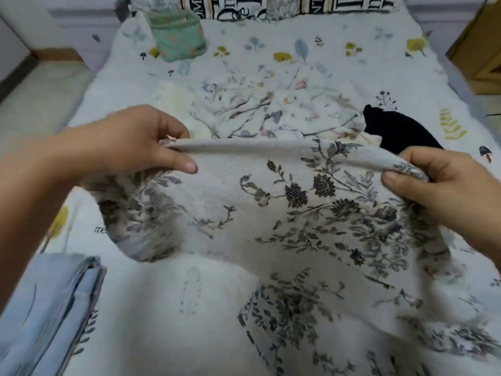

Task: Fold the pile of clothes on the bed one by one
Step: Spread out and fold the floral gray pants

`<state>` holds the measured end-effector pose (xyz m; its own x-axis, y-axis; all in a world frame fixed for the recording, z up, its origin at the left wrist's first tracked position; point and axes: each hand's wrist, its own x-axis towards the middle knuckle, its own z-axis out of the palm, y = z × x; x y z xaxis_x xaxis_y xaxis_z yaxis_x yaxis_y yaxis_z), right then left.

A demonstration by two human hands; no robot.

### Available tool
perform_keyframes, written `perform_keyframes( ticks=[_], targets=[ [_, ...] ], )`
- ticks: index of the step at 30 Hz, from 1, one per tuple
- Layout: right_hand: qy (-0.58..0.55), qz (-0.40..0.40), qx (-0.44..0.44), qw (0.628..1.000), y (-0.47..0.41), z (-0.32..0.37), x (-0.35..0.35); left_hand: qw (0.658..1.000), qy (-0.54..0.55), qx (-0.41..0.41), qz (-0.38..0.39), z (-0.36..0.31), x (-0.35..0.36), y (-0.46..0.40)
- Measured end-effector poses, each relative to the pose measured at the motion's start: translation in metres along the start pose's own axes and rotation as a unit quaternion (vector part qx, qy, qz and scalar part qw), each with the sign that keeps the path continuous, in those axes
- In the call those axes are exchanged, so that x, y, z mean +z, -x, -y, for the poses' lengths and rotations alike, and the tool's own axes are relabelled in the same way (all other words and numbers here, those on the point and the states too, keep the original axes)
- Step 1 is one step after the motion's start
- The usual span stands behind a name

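A: Hands first — left hand (141, 139) and right hand (444, 185), what were they doing?

B: Both gripped the pale grey woven cloth with dark floral print (284, 213). Left pinched its folded top edge at the left end, thumb on the near side. Right pinched the same edge at the right end, fingers curled round it.

A: Where was the cloth?

B: Held up over the bed (244, 50), top edge stretched level between the hands, the rest hanging toward the camera. Lower part was blurred.

A: Rest of the pile?

B: Crumpled white cloth with small pastel flowers (271, 112) lay behind the held edge, mid-bed. Black garment (401, 128) just right of it, touching it. Cream piece (176, 101) at its left, partly hidden.

A: Anything else?

B: Folded light blue fabric stack (48, 316) at near left on the bed. Mint green patterned bundle (177, 36) far left near the printed pillows (271, 6). Bedsheet was white with leaf and tree motifs.
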<state>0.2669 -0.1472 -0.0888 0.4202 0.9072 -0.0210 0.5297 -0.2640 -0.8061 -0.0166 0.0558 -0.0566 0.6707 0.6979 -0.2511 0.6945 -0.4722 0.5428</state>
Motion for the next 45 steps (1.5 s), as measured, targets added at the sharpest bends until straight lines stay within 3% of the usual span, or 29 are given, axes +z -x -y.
perform_keyframes(
  ticks=[2,5,10,12,15,18,20,21,24,27,29,31,33,36,38,42,45],
  targets=[
    [0.012,0.025,0.014,1.0,-0.017,-0.005,0.017,0.992,-0.109,-0.05,0.026,0.009,-0.012,-0.013],
    [0.07,0.001,0.049,0.996,-0.047,-0.022,0.052,0.963,-0.252,-0.091,0.002,0.039,0.005,-0.044],
    [0.28,-0.046,0.06,0.957,-0.075,-0.062,0.116,0.934,-0.331,-0.095,-0.1,0.108,0.075,-0.065],
    [0.355,-0.044,0.015,0.934,-0.064,-0.071,0.14,0.936,-0.306,-0.132,-0.113,0.126,0.108,-0.056],
    [0.358,-0.001,-0.083,0.93,-0.023,-0.08,0.175,0.934,-0.192,-0.28,-0.111,0.145,0.157,-0.029],
    [0.374,0.153,-0.158,0.901,0.035,-0.093,0.208,0.908,-0.06,-0.408,-0.076,0.155,0.196,-0.001],
    [0.399,0.26,-0.138,0.868,0.062,-0.1,0.226,0.907,-0.008,-0.415,-0.072,0.16,0.21,0.011],
    [0.405,0.267,-0.14,0.863,0.069,-0.104,0.234,0.91,0.011,-0.407,-0.078,0.161,0.212,0.015],
    [0.366,0.209,-0.13,0.897,0.071,-0.092,0.243,0.922,0.009,-0.351,-0.165,0.164,0.196,0.021],
    [0.273,0.166,-0.14,0.937,0.074,-0.076,0.252,0.911,-0.051,-0.304,-0.274,0.172,0.172,0.025],
    [0.278,0.199,-0.135,0.93,0.081,-0.065,0.255,0.906,-0.068,-0.336,-0.247,0.18,0.167,0.028],
    [0.342,0.273,-0.109,0.892,0.088,-0.069,0.261,0.914,-0.124,-0.354,-0.156,0.185,0.174,0.031],
    [0.37,0.302,-0.085,0.874,0.099,-0.075,0.26,0.928,-0.183,-0.303,-0.117,0.174,0.187,0.036],
    [0.371,0.247,-0.016,0.895,0.114,-0.081,0.251,0.967,-0.189,-0.081,-0.149,0.142,0.216,0.045],
    [0.379,0.215,0.004,0.9,0.123,-0.084,0.239,0.981,-0.162,0.043,-0.103,0.115,0.239,0.052],
    [0.4,0.241,0.033,0.884,0.149,-0.101,0.206,0.958,-0.164,0.235,-0.002,0.065,0.293,0.066],
    [0.394,0.341,0.08,0.85,0.171,-0.109,0.179,0.934,-0.212,0.272,0.098,0.042,0.321,0.081]
  ],
)
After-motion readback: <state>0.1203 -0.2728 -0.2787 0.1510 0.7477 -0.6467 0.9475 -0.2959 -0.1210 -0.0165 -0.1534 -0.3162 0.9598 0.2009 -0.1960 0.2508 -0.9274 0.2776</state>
